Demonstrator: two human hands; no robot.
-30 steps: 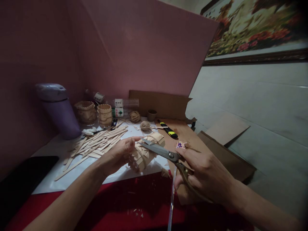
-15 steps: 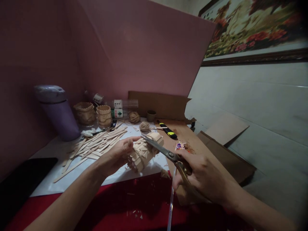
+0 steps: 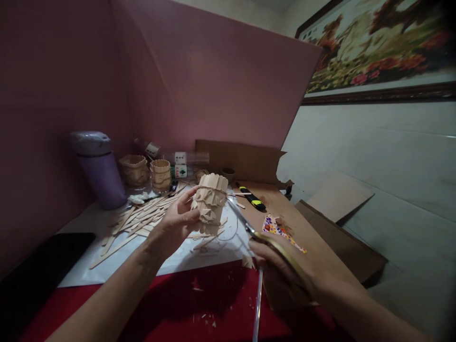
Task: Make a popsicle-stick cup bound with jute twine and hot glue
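My left hand (image 3: 180, 221) grips a small pot-shaped holder (image 3: 210, 202) made of popsicle sticks, with twine round it and small wood pieces stuck on its side. The holder stands nearly upright above the white paper. In my right hand (image 3: 278, 263) are scissors (image 3: 251, 230) with gold-coloured handles, their blades pointing at the holder's right side near the twine. Whether the blade tips touch it I cannot tell. Behind my left hand lies a heap of loose popsicle sticks (image 3: 142, 218) on the white paper (image 3: 80, 266).
Two finished-looking stick pots (image 3: 160, 175) stand at the back left, near a purple bottle (image 3: 101, 175) and plastic bottles (image 3: 192, 157). A black and yellow utility knife (image 3: 252, 197) and patterned scrap (image 3: 280, 230) lie on cardboard at right. Wood bits litter the red cloth (image 3: 174, 304).
My left hand has turned the stick holder from lying tilted to nearly upright. The scissors have moved off its top to its right side, and my right hand is slightly lower.
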